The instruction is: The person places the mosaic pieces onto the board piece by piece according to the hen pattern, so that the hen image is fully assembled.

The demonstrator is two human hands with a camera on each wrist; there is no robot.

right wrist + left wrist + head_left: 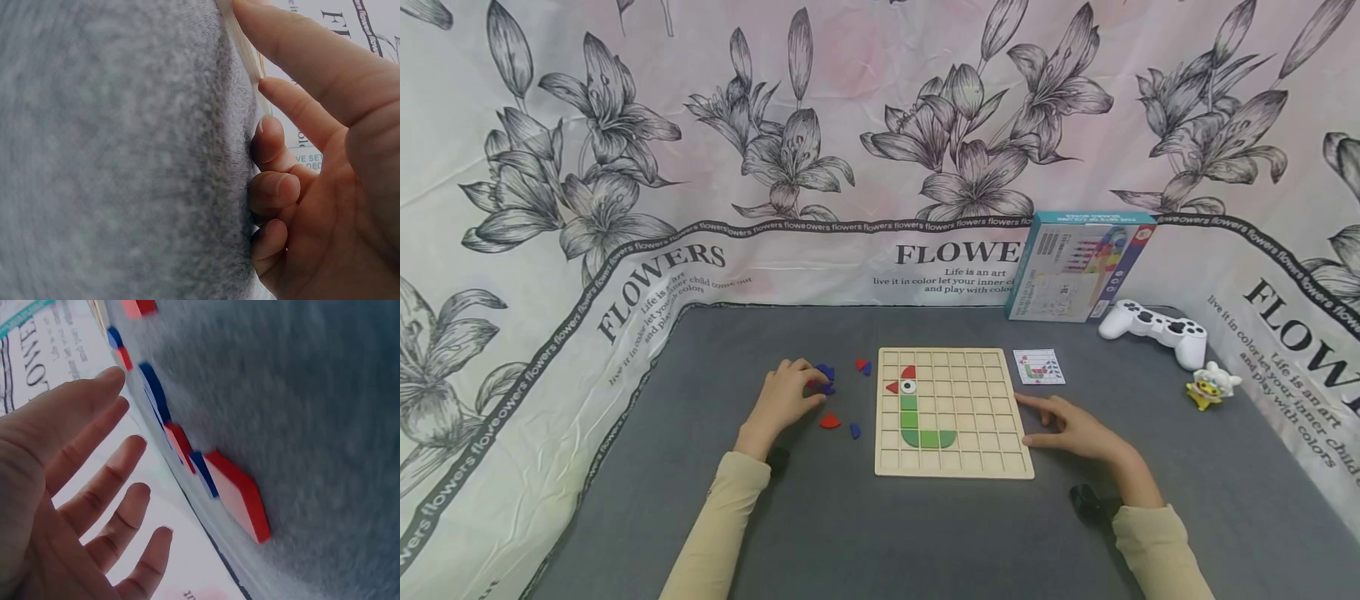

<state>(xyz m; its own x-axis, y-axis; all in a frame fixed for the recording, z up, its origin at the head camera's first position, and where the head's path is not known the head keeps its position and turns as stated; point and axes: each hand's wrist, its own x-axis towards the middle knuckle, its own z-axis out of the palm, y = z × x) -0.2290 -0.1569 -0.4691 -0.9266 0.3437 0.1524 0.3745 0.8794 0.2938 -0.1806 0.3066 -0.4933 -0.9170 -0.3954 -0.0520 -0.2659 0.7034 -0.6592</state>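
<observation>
My left hand (pixel 781 402) hovers at a small group of blue pieces (pixel 825 372) left of the board, fingers spread and loosely bent. In the left wrist view nothing lies between its thumb and fingers, and red pieces (pixel 234 495) and blue pieces (pixel 155 392) lie beyond the fingertips. With thumb and index fingertip, my right hand (pixel 1075 429) touches the right edge of the wooden grid board (pixel 985 417); its other fingers are curled under. On the board sit green pieces (pixel 908 419) in an L shape, a round eye piece (pixel 907 387) and red pieces (pixel 908 372) at the top.
A red piece (pixel 830 422) and a blue piece (pixel 854 431) lie between left hand and board. Beyond the right hand is a pattern card (pixel 1039 367). Behind stand a box (pixel 1075 267), a white game controller (pixel 1153 327) and a small figurine (pixel 1212 385).
</observation>
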